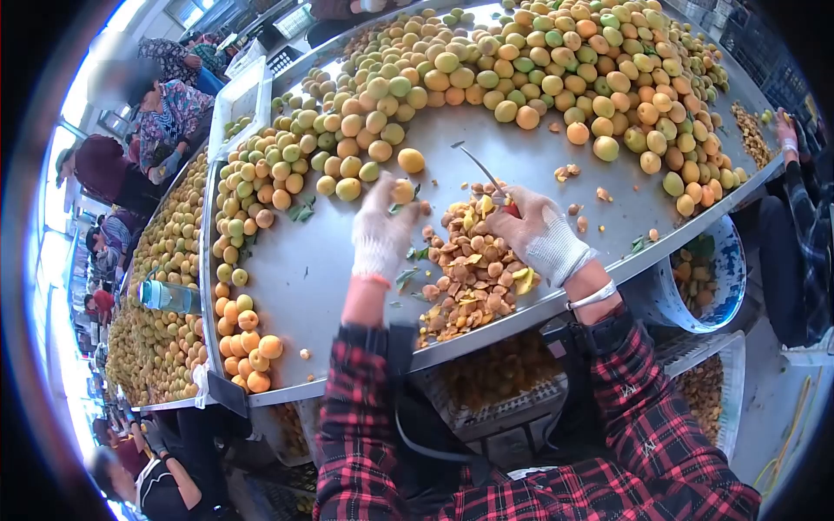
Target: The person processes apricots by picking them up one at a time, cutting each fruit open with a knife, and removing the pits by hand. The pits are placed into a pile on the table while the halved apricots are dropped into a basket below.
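My left hand, in a whitish knit glove, has its fingers closed round a yellow-orange apricot above the metal table. Gripped in my gloved right hand is a knife with a thin curved blade and a bit of red handle; the blade points up and left, apart from the fruit. Below and between both hands lies a heap of brown apricot pits mixed with yellow scraps. A single loose apricot rests just beyond my left fingertips.
Many apricots cover the far side of the metal table. Orange ones gather at the left corner. A blue-and-white bucket stands at right, crates below. A bottle sits on the neighbouring table, where other people work.
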The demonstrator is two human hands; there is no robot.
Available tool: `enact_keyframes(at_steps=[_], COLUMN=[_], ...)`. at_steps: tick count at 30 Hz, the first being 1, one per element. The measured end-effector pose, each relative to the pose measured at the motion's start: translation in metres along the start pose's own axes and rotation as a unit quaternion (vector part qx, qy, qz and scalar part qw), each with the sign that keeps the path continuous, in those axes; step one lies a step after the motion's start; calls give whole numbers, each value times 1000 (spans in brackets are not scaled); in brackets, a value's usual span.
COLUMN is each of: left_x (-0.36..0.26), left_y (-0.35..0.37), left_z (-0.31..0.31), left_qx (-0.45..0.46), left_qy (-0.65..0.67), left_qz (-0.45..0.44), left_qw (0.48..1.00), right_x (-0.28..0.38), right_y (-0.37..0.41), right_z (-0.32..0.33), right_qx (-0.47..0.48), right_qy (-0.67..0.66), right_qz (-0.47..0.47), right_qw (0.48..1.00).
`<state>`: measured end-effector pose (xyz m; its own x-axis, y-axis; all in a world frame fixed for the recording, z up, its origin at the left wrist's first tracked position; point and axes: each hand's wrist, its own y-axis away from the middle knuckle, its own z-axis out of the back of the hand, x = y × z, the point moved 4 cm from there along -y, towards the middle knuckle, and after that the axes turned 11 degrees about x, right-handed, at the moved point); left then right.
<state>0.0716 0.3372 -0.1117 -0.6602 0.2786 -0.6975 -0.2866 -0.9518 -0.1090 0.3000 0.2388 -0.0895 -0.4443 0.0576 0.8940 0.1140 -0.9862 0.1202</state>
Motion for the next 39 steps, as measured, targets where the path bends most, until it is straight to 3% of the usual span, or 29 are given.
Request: enact_keyframes(at_steps=[2,6,8,9,10,11,12,16,18,21,27,29,33,35,39], left_x=[17,38,37,32,27,20,-2,-53,-66,-62,-57,-57,-53,-53,-53], left_y=[-25,-43,-42,-37,-29,-17,0,57,81,98,106,104,102,104,108], left_z=[-3,-20,-21,-21,-21,-20,-15,-7,-7,-15,-20,-21,-24,-26,-36], left_qx=[36,79,148,149,137,116,108,124,118,92,18,0,-54,-53,-69], left_qy=[-182,-198,-99,-100,139,369,497,655,694,708,665,615,612,655,674], left_qz=[10,-7,86,86,91,91,90,-35,-47,-63,-11,-26,-42,-35,-14], left_qw=[983,977,980,980,977,918,856,745,709,697,747,788,788,753,735], right_x=[-3,2,-1,1,1,8,12,20,24,32,36,29,32,34,26], right_y=[-2,0,-2,-1,1,6,9,16,23,31,35,31,36,35,33], right_z=[-3,-7,-7,-7,-7,-7,-9,-22,-31,-34,-40,-46,-61,-67,-78], right_qx=[10,17,10,4,4,21,39,83,113,143,142,148,88,72,42], right_qy=[-19,-97,-101,-105,-108,-152,-195,-233,-312,-310,-315,-256,-107,-91,-88], right_qz=[-2,23,47,71,72,59,48,59,97,114,110,124,172,183,189], right_qw=[1000,995,994,992,992,986,979,967,938,933,932,947,975,976,977])
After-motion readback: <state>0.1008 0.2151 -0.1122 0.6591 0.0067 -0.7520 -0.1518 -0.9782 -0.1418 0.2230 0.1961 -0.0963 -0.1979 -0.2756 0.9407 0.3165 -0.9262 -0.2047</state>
